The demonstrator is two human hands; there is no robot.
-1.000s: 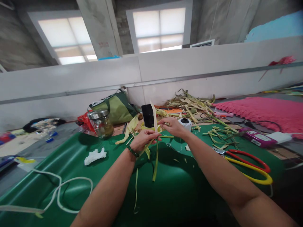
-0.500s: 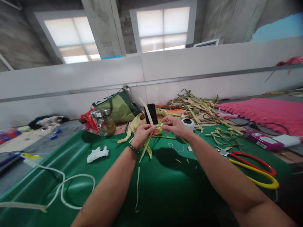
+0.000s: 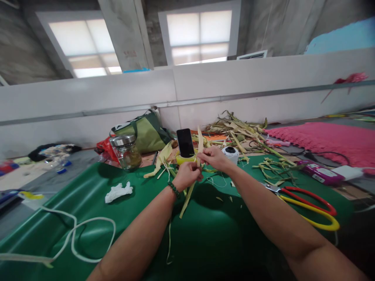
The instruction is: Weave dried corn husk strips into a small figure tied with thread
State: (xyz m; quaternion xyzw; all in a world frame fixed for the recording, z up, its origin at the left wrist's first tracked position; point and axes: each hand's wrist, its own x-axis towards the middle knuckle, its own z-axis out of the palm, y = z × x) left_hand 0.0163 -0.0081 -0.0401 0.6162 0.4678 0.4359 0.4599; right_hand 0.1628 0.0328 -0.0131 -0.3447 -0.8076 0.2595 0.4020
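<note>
Over the green mat (image 3: 222, 242), my left hand (image 3: 187, 174), with a green bead bracelet at the wrist, is closed round pale corn husk strips. A long husk strip (image 3: 200, 140) rises above the fingers, and its lower end slants down beneath my left hand. My right hand (image 3: 213, 158) pinches the same strip a little higher up. Thinner husk ends stick out at the left of the grip. Behind the hands a dark phone (image 3: 185, 143) stands upright in a yellow holder (image 3: 181, 158). Part of the husk inside the left fist is hidden.
Scissors (image 3: 307, 207) with red and yellow handles lie at right. A husk pile (image 3: 234, 128), a white round device (image 3: 231, 154), a lidded glass jar (image 3: 127, 153) and a green bag (image 3: 146, 134) stand behind. A crumpled white tissue (image 3: 118, 192) and white cord (image 3: 73, 234) lie left.
The husk strip has swung from leaning left to nearly upright and moved right. My right hand now grips it; my left hand has turned and moved right and lower.
</note>
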